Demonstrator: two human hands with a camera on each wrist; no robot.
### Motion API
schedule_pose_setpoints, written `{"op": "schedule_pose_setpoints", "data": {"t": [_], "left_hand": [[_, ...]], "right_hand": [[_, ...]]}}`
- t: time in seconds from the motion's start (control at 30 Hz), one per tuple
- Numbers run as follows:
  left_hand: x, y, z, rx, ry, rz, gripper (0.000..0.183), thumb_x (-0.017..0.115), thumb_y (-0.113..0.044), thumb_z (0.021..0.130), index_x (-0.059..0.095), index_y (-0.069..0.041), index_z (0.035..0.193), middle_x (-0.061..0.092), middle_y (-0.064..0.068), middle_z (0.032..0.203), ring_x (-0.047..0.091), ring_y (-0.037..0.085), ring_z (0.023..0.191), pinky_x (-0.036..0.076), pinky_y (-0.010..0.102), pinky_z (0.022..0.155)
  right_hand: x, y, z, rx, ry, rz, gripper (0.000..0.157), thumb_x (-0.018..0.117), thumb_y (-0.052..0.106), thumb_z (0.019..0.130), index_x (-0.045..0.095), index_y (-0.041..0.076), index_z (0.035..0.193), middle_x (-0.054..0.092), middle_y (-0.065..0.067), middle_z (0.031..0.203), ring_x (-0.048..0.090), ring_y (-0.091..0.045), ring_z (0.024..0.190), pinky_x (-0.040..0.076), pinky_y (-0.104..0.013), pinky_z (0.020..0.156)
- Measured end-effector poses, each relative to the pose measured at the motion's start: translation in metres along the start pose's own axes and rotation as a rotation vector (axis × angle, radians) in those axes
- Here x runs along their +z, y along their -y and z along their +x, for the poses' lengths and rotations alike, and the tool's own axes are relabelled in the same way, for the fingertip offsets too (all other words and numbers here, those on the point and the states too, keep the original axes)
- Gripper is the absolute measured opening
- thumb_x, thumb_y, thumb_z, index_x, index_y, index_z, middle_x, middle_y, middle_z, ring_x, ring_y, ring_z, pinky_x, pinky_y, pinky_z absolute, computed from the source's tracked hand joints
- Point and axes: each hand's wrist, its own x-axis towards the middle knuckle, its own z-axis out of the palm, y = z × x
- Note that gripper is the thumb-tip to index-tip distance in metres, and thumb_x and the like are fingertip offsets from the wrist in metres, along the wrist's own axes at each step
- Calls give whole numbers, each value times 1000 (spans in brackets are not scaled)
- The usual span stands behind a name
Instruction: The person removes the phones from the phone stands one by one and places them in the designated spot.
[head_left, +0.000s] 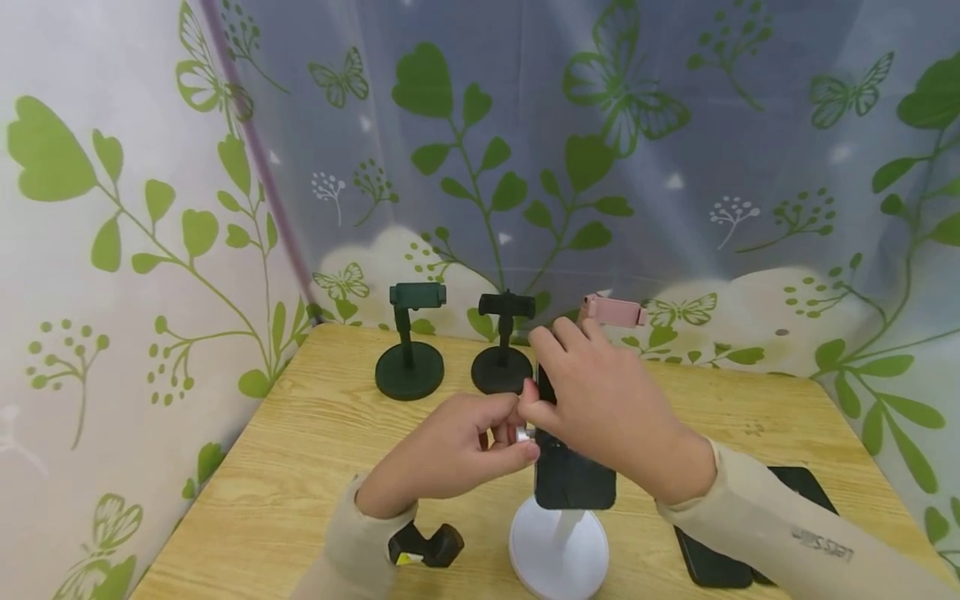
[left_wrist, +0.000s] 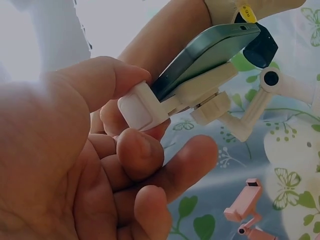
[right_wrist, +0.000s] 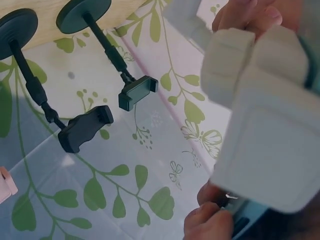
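Note:
A dark smartphone [head_left: 573, 482] lies against the clamp of a white phone stand [head_left: 558, 550]. With thumb and forefinger, my left hand [head_left: 453, 442] pinches the white clamp end [left_wrist: 142, 107] at the phone's left edge. Its other fingers are loosely bent below. My right hand [head_left: 611, 400] reaches across the phone's upper part and grips it, its thumb close to the left hand's fingertips. The back of the white holder [right_wrist: 275, 135] fills much of the right wrist view, and fingers [right_wrist: 210, 217] show at the phone's edge below it.
Behind the hands stand a green phone stand [head_left: 408, 371], a black phone stand [head_left: 504, 367] and a pink phone stand [head_left: 615, 311]. Dark phones [head_left: 712, 554] lie under the right forearm. A patterned curtain [head_left: 480, 167] backs the wooden table [head_left: 300, 467].

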Motion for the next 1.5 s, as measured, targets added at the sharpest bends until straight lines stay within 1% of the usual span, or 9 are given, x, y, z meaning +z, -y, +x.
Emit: {"op": "schedule_pose_setpoints", "data": {"t": [0.17, 0.33, 0.47, 0.7, 0.9, 1.0, 1.27, 1.5], "left_hand": [[1, -1, -1, 1, 1, -10, 10, 70, -22, 100, 62, -20, 94, 58, -13, 76, 48, 4, 56, 42, 22, 52], [1, -3, -1, 11, 6, -9, 9, 69, -22, 101, 63, -19, 96, 58, -12, 77, 48, 5, 56, 43, 23, 53], [2, -3, -1, 16, 8, 8, 9, 69, -23, 101, 63, -18, 96, 58, -12, 76, 48, 5, 56, 43, 22, 53], [2, -3, -1, 26, 10, 44, 12, 69, -24, 101, 62, -16, 95, 59, -10, 77, 47, 1, 56, 43, 21, 53], [2, -4, -2, 20, 10, 56, 13, 70, -24, 100, 61, -18, 93, 58, -11, 76, 49, 7, 56, 42, 21, 53], [1, -4, -2, 14, 14, 55, 14, 70, -25, 100, 61, -18, 92, 57, -12, 76, 48, 8, 55, 41, 21, 53], [2, -4, -3, 14, 13, 61, 15, 70, -25, 100, 61, -17, 92, 56, -11, 74, 49, 6, 56, 42, 21, 53], [1, -5, -2, 21, 10, 79, 15, 70, -25, 100, 61, -17, 92, 55, -11, 74, 46, 1, 57, 41, 20, 54]], "right_hand": [[-2, -1, 0, 10, 24, 10, 21, 67, 22, 89, 52, 8, 92, 43, -3, 80, 39, -19, 65, 32, -26, 44], [-3, -1, 0, 26, 27, 30, 20, 67, 21, 87, 51, 8, 91, 42, -3, 79, 38, -18, 65, 32, -27, 45], [-4, -1, -1, 32, 31, 37, 20, 66, 21, 86, 50, 10, 89, 40, -2, 78, 36, -17, 63, 30, -27, 45], [-5, -2, -1, 26, 27, 35, 18, 64, 22, 86, 50, 12, 90, 41, -1, 80, 36, -17, 64, 28, -27, 44], [-5, -2, -2, 18, 23, 39, 16, 63, 23, 87, 52, 12, 91, 43, 0, 81, 38, -16, 65, 30, -26, 45], [-5, -2, -2, 21, 24, 46, 15, 62, 23, 88, 52, 13, 91, 43, 0, 80, 38, -16, 65, 30, -26, 45], [-6, -2, -1, 30, 36, 51, 14, 62, 23, 88, 52, 13, 91, 43, 1, 81, 39, -16, 66, 30, -26, 45], [-6, -2, -2, 30, 27, 54, 13, 61, 23, 88, 53, 14, 92, 45, 1, 82, 40, -15, 66, 29, -25, 44]]}}
